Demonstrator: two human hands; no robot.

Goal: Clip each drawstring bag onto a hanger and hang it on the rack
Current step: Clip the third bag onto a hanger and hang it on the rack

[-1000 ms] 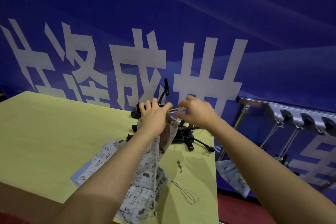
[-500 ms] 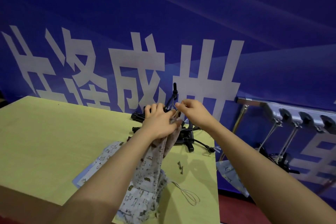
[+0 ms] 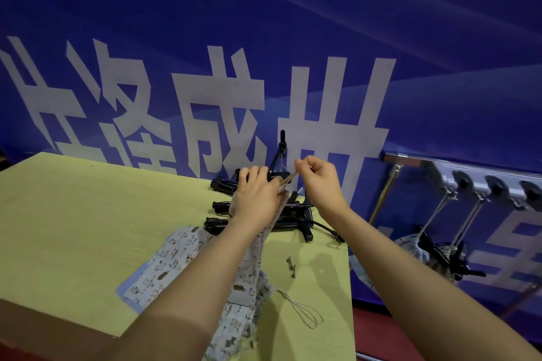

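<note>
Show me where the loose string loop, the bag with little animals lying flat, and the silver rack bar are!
string loop (image 3: 305, 314): head view, on the loop's cord on the table.
flat bag (image 3: 164, 268): head view, middle of its printed cloth.
rack bar (image 3: 410, 159): head view, left end of the rail.

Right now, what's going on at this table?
A person is fitting a drawstring bag to a black hanger over the yellow table. The left hand grips the bag's top edge at the hanger, and the right hand pinches its drawstrings and draws them sideways. More bags and spare hangers lie on the table. To the right, the rack already carries hung bags.
</note>
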